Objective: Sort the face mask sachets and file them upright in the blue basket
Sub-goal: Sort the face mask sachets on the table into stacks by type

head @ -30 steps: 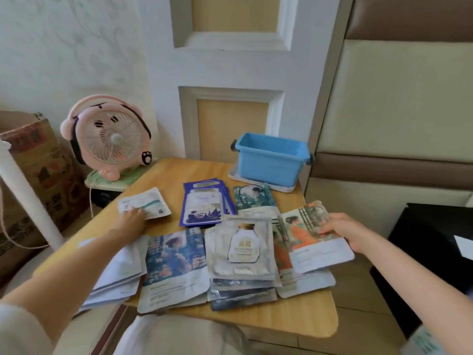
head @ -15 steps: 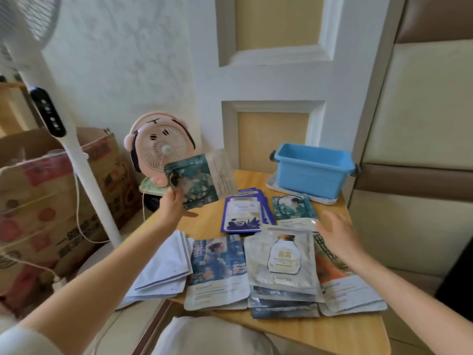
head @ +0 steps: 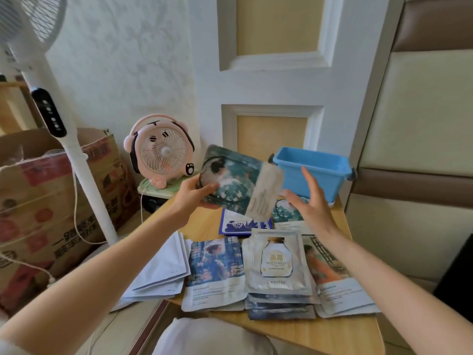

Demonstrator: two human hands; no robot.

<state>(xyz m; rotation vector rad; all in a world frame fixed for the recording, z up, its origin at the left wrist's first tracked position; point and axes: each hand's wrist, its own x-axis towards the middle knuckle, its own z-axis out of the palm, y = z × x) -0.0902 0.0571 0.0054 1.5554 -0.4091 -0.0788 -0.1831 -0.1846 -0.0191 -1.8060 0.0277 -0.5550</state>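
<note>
At far left, off the table (head: 332,334), stood one tall white pedestal fan (head: 76,160) and one cardboard box (head: 51,201); one small pink desk fan (head: 162,151) sat just beyond the table's back-left edge. Six piles of sachets lay on the wood. Front row, four: a pale white pile (head: 163,272) overhanging the left edge, a blue-figure pile (head: 215,272), a silver bottle-print pile (head: 279,265) and an orange-figure pile (head: 335,280), all close to the front edge, neighbours overlapping. Back row, two: a dark-blue pile (head: 240,224) and a green pile (head: 289,213), both partly hidden. One blue basket (head: 314,170) stood at the back-right corner, near the wall panel. Bare wood showed between the pink fan and the dark-blue pile, and as a strip along the front edge. Left hand (head: 194,193) gripped one green sachet (head: 238,185) by its left end, thumb on the face, fingers curled behind; the sachet hung in the air, tilted, above the dark-blue pile and just left of the basket. Right hand (head: 309,203) was wide, fingers straight and spread, in front of the basket beside the sachet's pale end; contact there could not be told.
</note>
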